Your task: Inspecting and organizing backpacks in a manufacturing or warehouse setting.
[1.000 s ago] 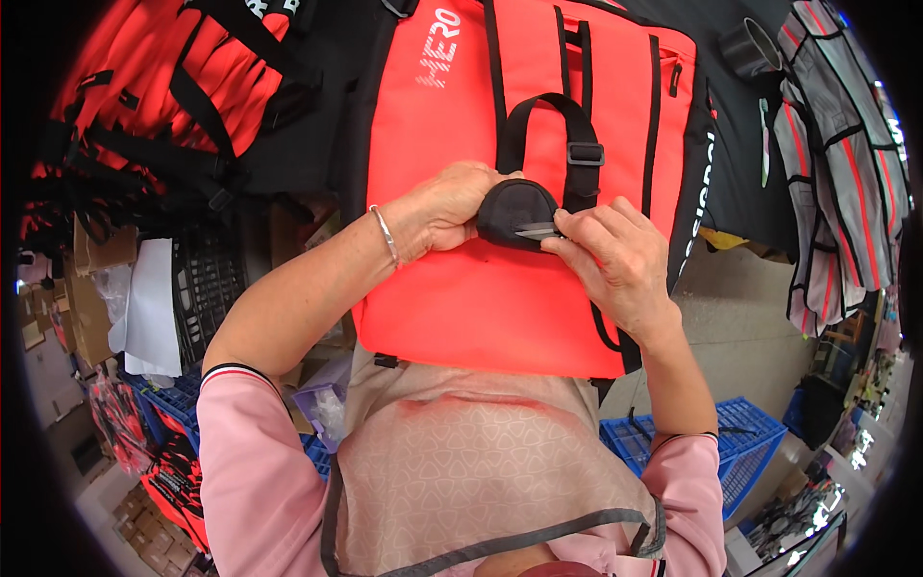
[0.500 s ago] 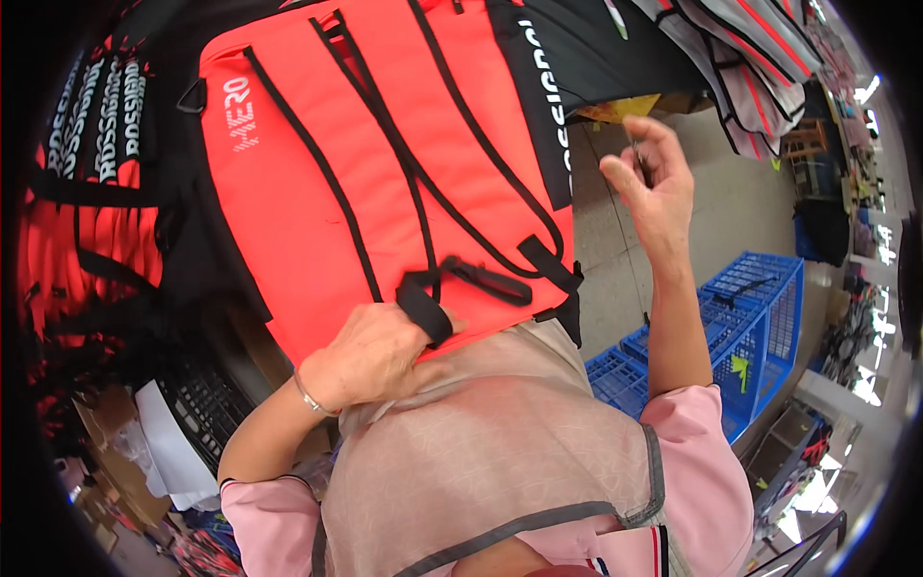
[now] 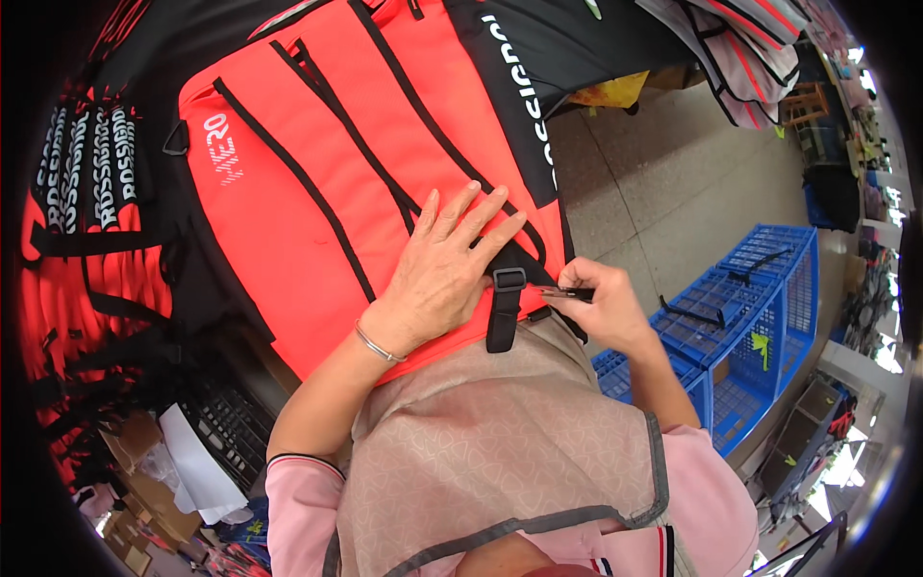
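A bright red-orange backpack (image 3: 260, 226) with black-edged shoulder straps lies in front of me, its lower edge against my apron. My left hand (image 3: 433, 274) rests on it, fingers spread over the lower strap end. By those fingertips sits a black plastic buckle (image 3: 510, 279), and a short black webbing tail (image 3: 501, 329) hangs down from it. At the bag's lower right corner, my right hand (image 3: 613, 306) is closed on small dark thread snips (image 3: 569, 292). Their metal tips point left at the bag's edge beside the buckle; whether they touch a thread is too small to tell.
Blue plastic crates (image 3: 740, 327) stand on the floor (image 3: 615, 183) to the right. Several red-and-black pieces (image 3: 96, 260) are piled at the left. Grey bags with red stripes (image 3: 750, 58) hang over the far right. A black crate (image 3: 226, 423) is at the lower left.
My right hand has come down from the air to the bag's corner with the snips. The left hand has moved up and right, from the bag's lower edge to flat on the strap.
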`<control>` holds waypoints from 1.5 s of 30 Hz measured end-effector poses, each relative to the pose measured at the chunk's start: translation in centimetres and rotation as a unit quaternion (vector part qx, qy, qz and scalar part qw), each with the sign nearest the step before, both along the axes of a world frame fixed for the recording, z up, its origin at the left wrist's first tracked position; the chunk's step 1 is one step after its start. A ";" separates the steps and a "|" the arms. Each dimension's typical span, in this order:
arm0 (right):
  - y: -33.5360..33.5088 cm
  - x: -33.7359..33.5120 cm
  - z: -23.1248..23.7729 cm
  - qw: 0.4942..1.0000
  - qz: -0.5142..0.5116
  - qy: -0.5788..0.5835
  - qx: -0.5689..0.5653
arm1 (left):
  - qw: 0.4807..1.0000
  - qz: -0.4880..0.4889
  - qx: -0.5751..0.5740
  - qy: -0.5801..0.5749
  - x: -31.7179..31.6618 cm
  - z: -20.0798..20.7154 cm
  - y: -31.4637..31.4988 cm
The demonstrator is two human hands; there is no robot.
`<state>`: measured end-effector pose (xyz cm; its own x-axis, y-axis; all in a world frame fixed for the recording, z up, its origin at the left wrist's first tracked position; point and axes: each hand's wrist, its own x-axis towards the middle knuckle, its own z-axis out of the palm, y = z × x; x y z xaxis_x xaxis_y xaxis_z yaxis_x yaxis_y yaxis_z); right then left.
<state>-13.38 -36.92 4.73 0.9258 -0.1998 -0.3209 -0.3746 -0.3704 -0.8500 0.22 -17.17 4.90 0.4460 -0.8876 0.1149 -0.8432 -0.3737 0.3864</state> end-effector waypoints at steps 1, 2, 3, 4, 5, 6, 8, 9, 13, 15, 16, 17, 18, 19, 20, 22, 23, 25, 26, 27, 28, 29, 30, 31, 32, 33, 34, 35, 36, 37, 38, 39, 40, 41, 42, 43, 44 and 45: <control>-0.3 0.5 1.2 0.988 -0.014 0.072 0.138 | 0.998 0.003 -0.024 0.054 0.0 -0.1 0.0; -0.7 1.6 3.0 0.970 -0.017 0.102 0.221 | 0.998 0.006 -0.021 0.052 0.0 -0.3 0.1; -1.0 2.6 3.9 0.962 -0.006 0.053 0.267 | 0.996 0.012 -0.063 0.068 0.1 -0.4 -0.1; -1.0 3.8 4.1 0.951 -0.028 0.024 0.306 | 0.991 0.019 -0.104 0.082 0.2 -0.6 -0.2; -0.9 5.3 4.3 0.938 -0.050 -0.008 0.343 | 0.991 0.017 -0.104 0.078 0.6 -0.9 -0.2; -1.0 7.0 4.3 0.919 -0.066 0.003 0.388 | 0.973 0.044 -0.162 0.158 1.0 -1.6 -0.1; -0.5 10.6 4.7 0.886 -0.096 0.012 0.453 | 0.909 0.120 -0.269 0.294 1.4 -1.8 -0.2; -0.6 11.9 5.1 0.865 -0.073 0.023 0.497 | 0.845 0.208 -0.238 0.430 1.3 -2.4 0.0; 0.4 15.4 3.6 0.877 -0.047 0.032 0.476 | 0.752 0.193 -0.302 0.553 2.1 -1.7 0.6; 0.8 16.1 2.7 0.873 -0.057 0.032 0.484 | 0.769 0.236 -0.249 0.539 2.2 -2.8 1.1; 1.0 16.0 2.2 0.870 -0.071 0.030 0.488 | 0.780 0.223 -0.193 0.552 2.3 -3.2 1.0; 1.5 15.5 3.3 0.886 -0.118 0.037 0.447 | 0.786 0.215 -0.138 0.564 2.4 -3.3 0.9; 0.9 14.7 2.6 0.889 -0.084 0.006 0.451 | 0.819 0.193 -0.133 0.523 2.2 -1.8 1.2; 1.7 14.0 3.7 0.902 -0.088 -0.012 0.423 | 0.851 0.175 -0.119 0.481 1.4 -0.4 1.4; 0.9 13.0 2.5 0.914 -0.033 -0.070 0.398 | 0.850 0.117 -0.257 0.445 -0.1 -2.9 1.7; -0.6 10.8 4.1 0.967 0.089 0.026 0.237 | 0.905 0.021 -0.296 0.304 -0.9 -4.1 3.1; -1.2 10.2 4.5 0.973 0.174 0.069 0.134 | 0.957 -0.002 -0.198 0.211 -1.2 -2.1 4.2; -0.2 9.7 5.6 0.965 0.176 0.076 0.179 | 0.971 -0.026 -0.094 0.220 -2.3 -0.8 6.4; -0.4 9.9 5.6 0.974 0.139 0.055 0.167 | 0.960 -0.039 -0.090 0.262 -2.6 -0.9 7.6; -0.6 10.5 5.4 0.985 0.094 0.006 0.141 | 0.947 -0.052 -0.086 0.305 -3.0 -1.1 8.8; -0.8 11.3 4.9 0.992 0.047 -0.035 0.116 | 0.924 -0.047 -0.089 0.370 -2.6 0.5 10.3; -1.3 12.1 4.3 0.993 -0.008 -0.077 0.086 | 0.895 -0.049 -0.094 0.433 -1.3 2.4 11.8; -2.1 13.0 3.2 0.993 -0.039 -0.099 0.058 | 0.893 -0.003 -0.121 0.433 -0.4 3.4 13.3; -3.3 13.9 1.8 0.990 -0.071 -0.121 0.029 | 0.898 0.059 -0.180 0.396 0.7 4.1 14.8; -4.4 14.6 0.3 0.987 -0.084 -0.137 0.025 | 0.866 0.222 -0.219 0.391 1.5 4.9 16.2; -4.6 15.2 -0.7 0.987 -0.080 -0.139 0.024 | 0.879 0.334 -0.253 0.228 2.6 4.2 17.6; -4.7 15.7 -1.5 0.983 -0.075 -0.170 0.000 | 0.833 0.446 -0.300 0.134 3.6 2.7 18.7; -4.8 16.2 -2.6 0.977 -0.070 -0.201 -0.024 | 0.810 0.499 -0.307 0.018 4.6 1.4 20.3; -5.2 16.7 -4.2 0.974 -0.073 -0.211 -0.036 | 0.753 0.571 -0.323 0.036 5.4 0.3 21.3; -4.5 16.8 -4.0 0.975 -0.060 -0.213 -0.031 | 0.734 0.595 -0.324 0.045 5.8 -0.8 22.4; -3.4 16.9 -3.6 0.976 -0.086 -0.196 -0.039 | 0.732 0.605 -0.299 0.092 6.1 -1.1 22.8; -2.6 17.0 -3.5 0.976 -0.110 -0.180 -0.046 | 0.728 0.613 -0.274 0.138 6.5 -1.3 22.7; -4.9 17.0 -5.4 0.976 -0.077 -0.185 -0.089 | 0.742 0.602 -0.273 0.107 6.7 -2.4 22.5; -6.4 16.9 -6.5 0.978 -0.082 -0.170 -0.086 | 0.757 0.591 -0.268 0.072 7.2 -3.5 21.8; -5.8 16.4 -6.4 0.976 -0.107 -0.187 -0.033 | 0.741 0.602 -0.279 0.098 7.7 -3.5 21.1; -6.7 16.4 -6.7 0.974 -0.096 -0.176 -0.109 | 0.723 0.595 -0.312 0.160 7.9 -3.6 21.2; -8.3 16.5 -8.8 0.965 -0.099 -0.218 -0.109 | 0.713 0.587 -0.332 0.192 8.2 -3.9 21.1; -9.8 16.8 -9.7 0.980 -0.097 -0.167 -0.048 | 0.700 0.597 -0.351 0.173 8.0 -4.1 20.7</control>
